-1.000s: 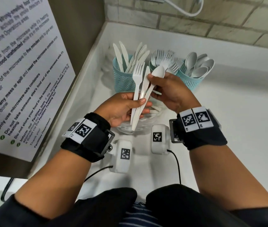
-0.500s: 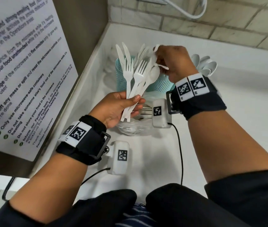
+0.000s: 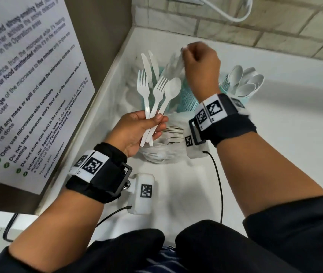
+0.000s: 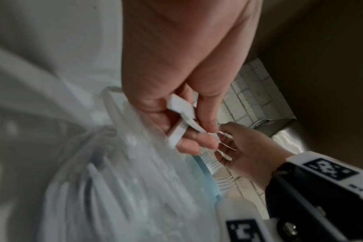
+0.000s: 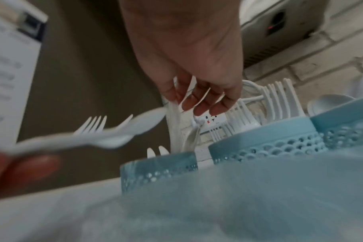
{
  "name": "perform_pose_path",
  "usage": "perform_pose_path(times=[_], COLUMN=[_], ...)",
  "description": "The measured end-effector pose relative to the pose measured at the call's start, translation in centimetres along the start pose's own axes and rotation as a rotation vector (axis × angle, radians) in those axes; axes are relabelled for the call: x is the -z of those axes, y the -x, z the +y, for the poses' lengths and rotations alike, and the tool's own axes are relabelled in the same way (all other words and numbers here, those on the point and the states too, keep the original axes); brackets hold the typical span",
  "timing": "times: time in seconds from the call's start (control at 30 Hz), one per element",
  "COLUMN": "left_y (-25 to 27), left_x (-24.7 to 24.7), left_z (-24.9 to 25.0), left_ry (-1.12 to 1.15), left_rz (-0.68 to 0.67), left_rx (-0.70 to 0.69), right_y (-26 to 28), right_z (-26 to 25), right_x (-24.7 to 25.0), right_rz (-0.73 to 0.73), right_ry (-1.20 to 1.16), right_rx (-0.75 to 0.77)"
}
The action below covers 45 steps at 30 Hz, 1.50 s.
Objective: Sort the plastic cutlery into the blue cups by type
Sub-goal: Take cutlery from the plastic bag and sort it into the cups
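White counter (image 3: 294, 134), brick wall (image 3: 265, 26).

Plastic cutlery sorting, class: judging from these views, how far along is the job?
Done: the three blue cups already hold knives, forks and spoons separately. In hand: the right hand lowers a blurred white piece, apparently a knife, into the knife cup; the left hand grips two forks and a spoon. Left: those three, plus more cutlery in the clear bag.
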<state>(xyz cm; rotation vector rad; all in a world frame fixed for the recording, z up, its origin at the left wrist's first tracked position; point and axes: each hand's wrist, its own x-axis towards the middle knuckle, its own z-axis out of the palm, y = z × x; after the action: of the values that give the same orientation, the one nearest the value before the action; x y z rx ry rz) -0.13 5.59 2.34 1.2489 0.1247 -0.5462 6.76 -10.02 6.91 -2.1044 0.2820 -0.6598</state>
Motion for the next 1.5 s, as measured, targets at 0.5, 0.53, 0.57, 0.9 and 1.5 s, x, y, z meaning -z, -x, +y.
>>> perform_pose_path(times=[0.5, 0.53, 0.57, 0.9, 1.5], left_y=[-0.1, -0.1, 0.0, 0.2, -0.1], left_x=[-0.5, -0.6, -0.6, -1.4, -1.9], left_z=[-0.2, -0.2, -0.2, -0.3, -0.3], left_ry=[0.016, 0.016, 0.018, -0.023, -0.204], left_rz=[-0.06, -0.067, -0.073, -0.165, -0.188], left_rx=[0.002, 0.003, 0.003, 0.04, 0.071], right_y=[1.7, 2.0, 2.3, 2.6, 0.7], right_z=[0.1, 0.3, 0.5, 1.9, 4.5], right_x=[2.2, 2.6, 2.9, 4.8, 10.7], right_rz=[-0.232, -0.315, -0.396, -0.239, 0.691], right_ry=[0.157, 0.158, 0.158, -0.09, 0.104], right_rx=[-0.055, -0.067, -0.082, -0.324, 0.015])
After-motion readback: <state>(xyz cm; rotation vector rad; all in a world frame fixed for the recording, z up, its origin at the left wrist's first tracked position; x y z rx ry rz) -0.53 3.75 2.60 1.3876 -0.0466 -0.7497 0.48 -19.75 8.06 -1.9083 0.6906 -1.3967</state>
